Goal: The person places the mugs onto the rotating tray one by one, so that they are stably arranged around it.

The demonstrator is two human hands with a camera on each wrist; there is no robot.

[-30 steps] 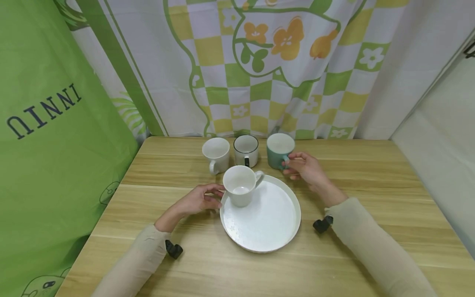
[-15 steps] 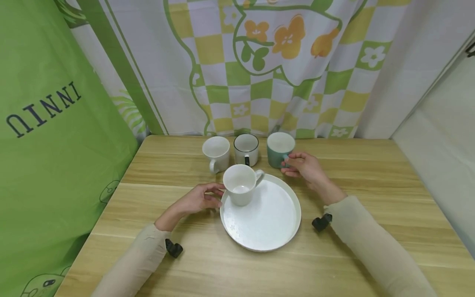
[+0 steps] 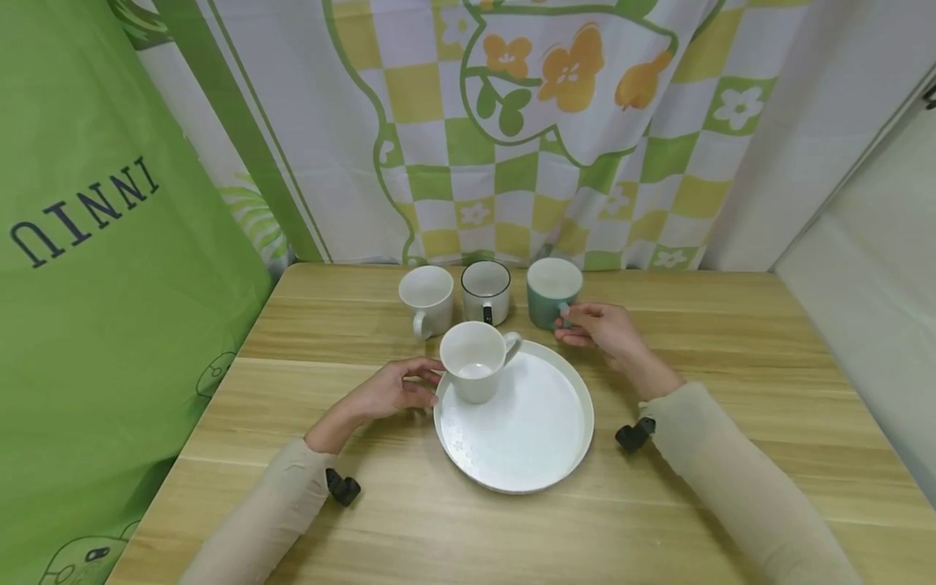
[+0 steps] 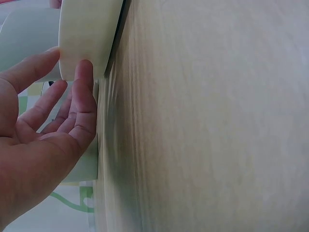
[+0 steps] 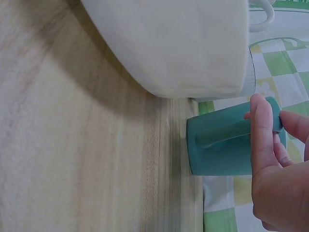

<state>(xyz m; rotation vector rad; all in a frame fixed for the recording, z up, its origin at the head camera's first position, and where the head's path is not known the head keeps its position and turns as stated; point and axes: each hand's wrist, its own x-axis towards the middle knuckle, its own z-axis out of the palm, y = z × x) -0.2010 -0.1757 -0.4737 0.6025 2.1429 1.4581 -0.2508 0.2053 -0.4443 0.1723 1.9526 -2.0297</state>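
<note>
A teal mug (image 3: 550,305) with a pale inside stands at the back right of the group of mugs. My right hand (image 3: 601,329) pinches its handle (image 5: 224,133) between thumb and fingers. In front lies a round white tray (image 3: 534,443), bearing a white cup (image 3: 471,366) near its left back rim, handle pointing right. My left hand (image 3: 391,390) has its fingertips against the tray's left edge, fingers loosely bent and not wrapped round it. In the left wrist view, the fingers (image 4: 84,92) touch the tray's side wall (image 4: 89,38).
Behind the tray stand a white cup (image 3: 431,305) and a white mug with a dark rim (image 3: 493,302). A patterned curtain (image 3: 504,187) hangs at the back edge of the wooden table (image 3: 702,325). A green cloth (image 3: 110,325) hangs at the left.
My right fingers have settled more closely round the teal mug's handle. The mugs, tray and left hand hold their places; the head view has shifted slightly.
</note>
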